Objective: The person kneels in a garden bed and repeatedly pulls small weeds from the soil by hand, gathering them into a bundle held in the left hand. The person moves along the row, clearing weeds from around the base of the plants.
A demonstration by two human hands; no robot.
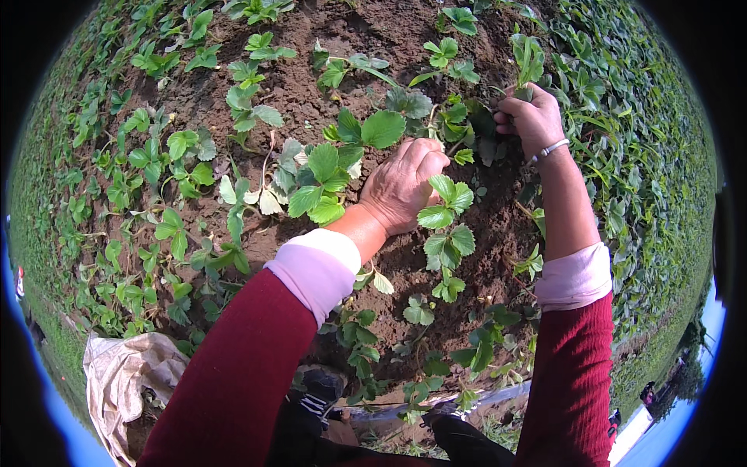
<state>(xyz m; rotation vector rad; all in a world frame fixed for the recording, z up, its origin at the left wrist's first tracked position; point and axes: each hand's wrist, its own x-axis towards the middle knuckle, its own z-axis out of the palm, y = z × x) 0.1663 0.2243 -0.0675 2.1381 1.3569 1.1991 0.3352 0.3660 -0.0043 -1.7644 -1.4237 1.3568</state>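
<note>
Low strawberry plants [324, 184] with toothed leaves grow in brown soil [402, 315] before me. My left hand [402, 184] reaches down among them, knuckles up and fingers curled beside a pale plant stem [433, 119]. Its fingertips are hidden, so I cannot tell whether they grip anything. Farther right, my right hand [530, 117] is closed on a tuft of green leaves [528, 58], which sticks up above the fist. A pale bracelet [550, 150] circles that wrist. Dark shaded leaves [487, 128] lie between the two hands.
A crumpled beige woven sack [117, 385] lies at the lower left. Dense greenery [636, 169] borders the soil on the right. A dark shoe with white laces [318, 391] and a strip of plastic sheeting [496, 397] show near my feet. A distant person [648, 392] appears at the lower right.
</note>
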